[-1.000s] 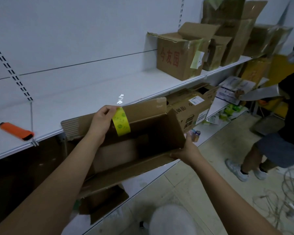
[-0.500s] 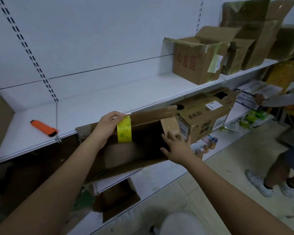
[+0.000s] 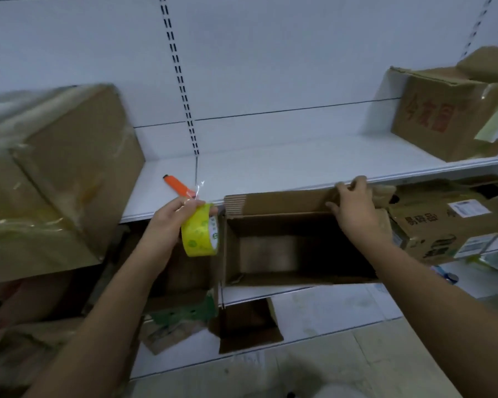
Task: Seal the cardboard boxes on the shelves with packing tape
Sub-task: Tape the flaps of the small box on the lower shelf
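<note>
— Yellow tape roll [image 3: 200, 232] at centre frame, and the left hand [image 3: 175, 218] has it, fingers curled round the top of the roll, a loose clear end sticking up above the knuckles.

— And the open box [image 3: 293, 248]?

— Right of the roll, just beside it, sitting on the lower shelf [image 3: 328, 308] with its opening facing us. Brown cardboard, dark inside. Its upper flap stands against the front edge of the white upper shelf [image 3: 270, 165].

— Right hand [image 3: 354, 214]?

— On that upper flap's right end, fingers bent over the edge and gripping it, palm down over the box's right corner.

— What else is on show?

— An orange cutter [image 3: 179, 185] lying on the upper shelf, just above the left hand. A big taped box [image 3: 55, 173] fills the left of the frame, blurred. Upper right, a printed box [image 3: 443, 119] with red characters sits on the same shelf. Lower right, a labelled box [image 3: 443, 225] crowds against the open one.
</note>
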